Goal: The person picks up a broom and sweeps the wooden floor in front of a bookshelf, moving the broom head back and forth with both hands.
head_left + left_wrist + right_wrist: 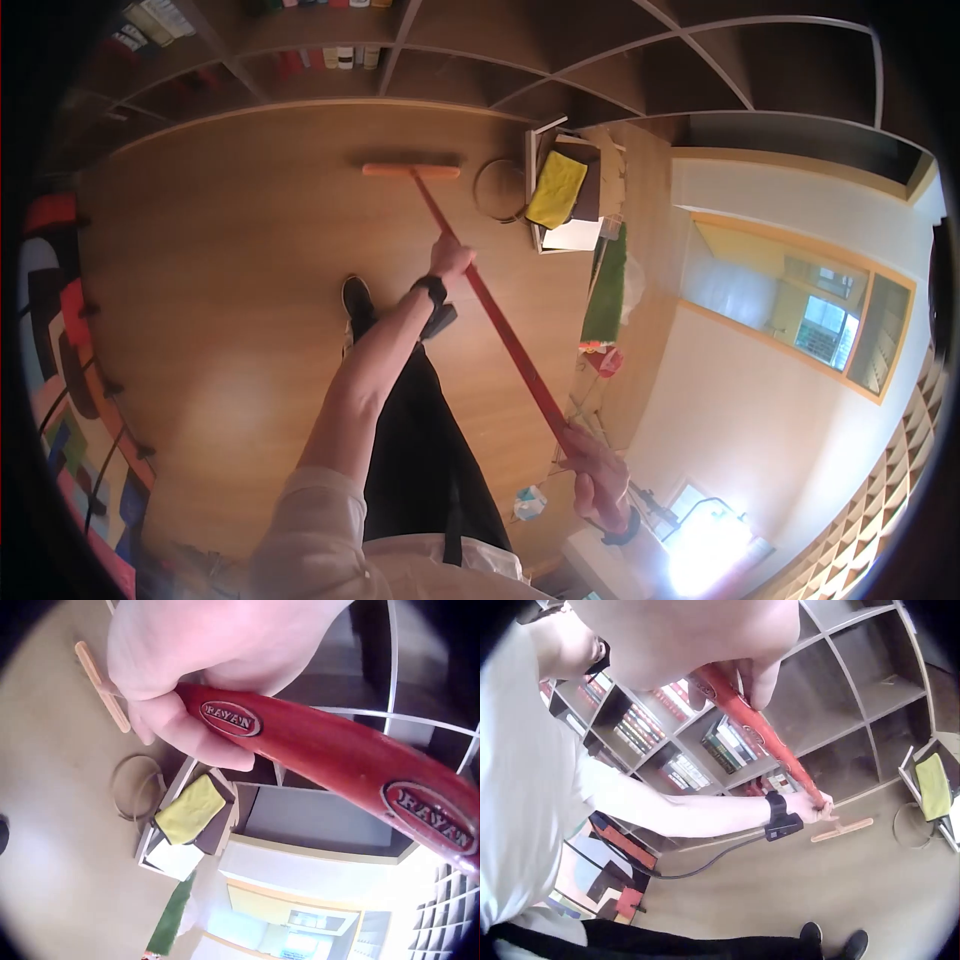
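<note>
Right, the left hand point(452, 258) is closed round the red pole point(512, 345), partway down its length — fingers wrapped, no gap showing. The right hand point(598, 482) grips the pole's upper end, thumb and fingers curled about it. At the lower end the orange head point(388, 170) is over the floor point(250, 240), left of the crate point(531, 195) in the head view — with a hoop point(476, 190) between them and a yellow cloth point(557, 190) on the crate

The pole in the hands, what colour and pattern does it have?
The pole is red with oval logos, best seen in the left wrist view.
</note>
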A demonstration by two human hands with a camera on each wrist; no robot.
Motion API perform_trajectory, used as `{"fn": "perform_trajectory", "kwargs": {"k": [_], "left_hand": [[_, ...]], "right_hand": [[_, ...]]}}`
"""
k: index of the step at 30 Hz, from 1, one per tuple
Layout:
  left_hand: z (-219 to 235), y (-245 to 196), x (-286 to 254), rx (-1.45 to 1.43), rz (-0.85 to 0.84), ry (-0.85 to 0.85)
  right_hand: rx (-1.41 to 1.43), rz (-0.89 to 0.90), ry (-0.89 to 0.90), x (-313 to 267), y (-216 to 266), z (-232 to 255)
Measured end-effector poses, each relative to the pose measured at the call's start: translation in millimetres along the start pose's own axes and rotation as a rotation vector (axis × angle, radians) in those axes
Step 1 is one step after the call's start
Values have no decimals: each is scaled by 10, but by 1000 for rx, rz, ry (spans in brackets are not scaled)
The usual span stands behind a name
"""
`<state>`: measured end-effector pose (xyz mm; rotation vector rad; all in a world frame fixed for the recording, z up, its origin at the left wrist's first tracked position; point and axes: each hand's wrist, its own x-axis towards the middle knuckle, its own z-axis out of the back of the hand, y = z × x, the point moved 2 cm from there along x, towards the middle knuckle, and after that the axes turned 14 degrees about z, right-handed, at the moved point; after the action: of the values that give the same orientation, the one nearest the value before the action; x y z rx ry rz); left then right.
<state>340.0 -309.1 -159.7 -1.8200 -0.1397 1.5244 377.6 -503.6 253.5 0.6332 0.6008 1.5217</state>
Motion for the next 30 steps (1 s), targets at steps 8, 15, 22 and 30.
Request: {"fn": "perform_trajectory", "kwargs": {"k": [8, 15, 22, 30], "left_hand": [[359, -474, 809, -109, 98, -18], [341, -275, 1052, -5, 177, -106], [285, 224, 1168, 146, 146, -280], [53, 1062, 380, 134, 147, -289]], "right_hand": [[-79, 55, 41, 390, -622, -757], [-111, 41, 44, 117, -834, -1002], [-109, 127, 139, 72, -847, -868], [-12, 143, 180, -704, -630, -644]]}}
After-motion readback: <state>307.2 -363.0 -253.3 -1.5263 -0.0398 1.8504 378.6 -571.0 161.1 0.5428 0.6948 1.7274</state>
